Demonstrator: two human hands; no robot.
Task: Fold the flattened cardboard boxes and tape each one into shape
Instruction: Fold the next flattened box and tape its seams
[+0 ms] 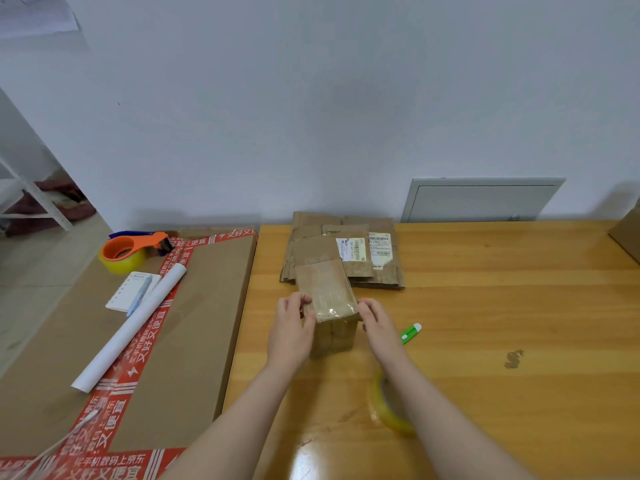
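Standing upright, glossy-taped brown box (328, 296) gripped at its sides by left hand (292, 323) and right hand (378, 323).

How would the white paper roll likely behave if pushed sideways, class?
The paper roll is a round tube, so it would probably roll. It looks hollow and thin, so likely light and easily crushed. The pen beside it might block it.
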